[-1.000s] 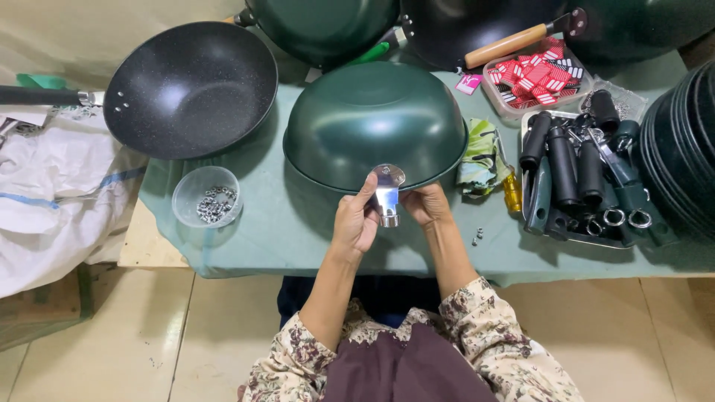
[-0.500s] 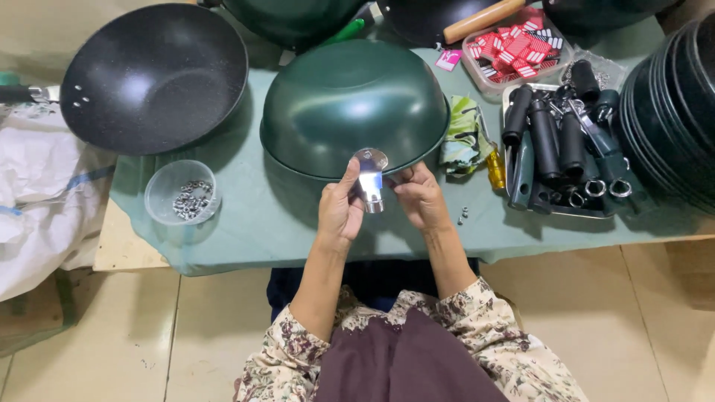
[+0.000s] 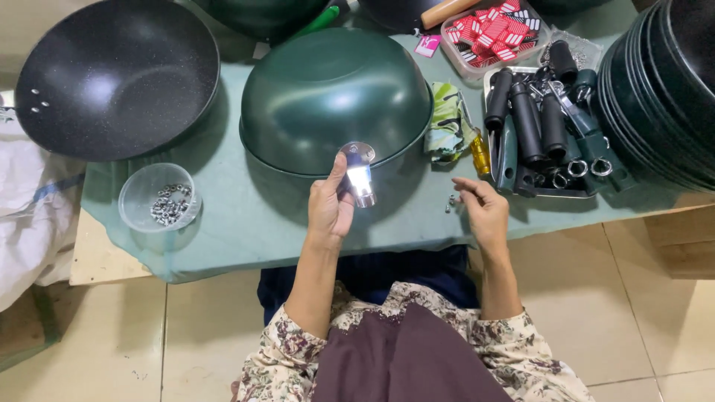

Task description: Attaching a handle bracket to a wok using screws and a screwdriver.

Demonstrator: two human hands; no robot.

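A shiny metal handle bracket (image 3: 359, 175), short and tubular with a rounded flat end, is held just in front of the upturned green wok (image 3: 335, 100). It is gripped between thumb and fingers of the left hand (image 3: 331, 205). The right hand (image 3: 482, 212) is loosely curled over small screws (image 3: 452, 200) on the green table cover (image 3: 246, 223), fingertips near them; whether one is pinched cannot be told.

Black wok (image 3: 112, 78) at far left, upright. Clear cup of small metal fasteners (image 3: 158, 199) below it. Tray of black handles (image 3: 547, 126) at right.
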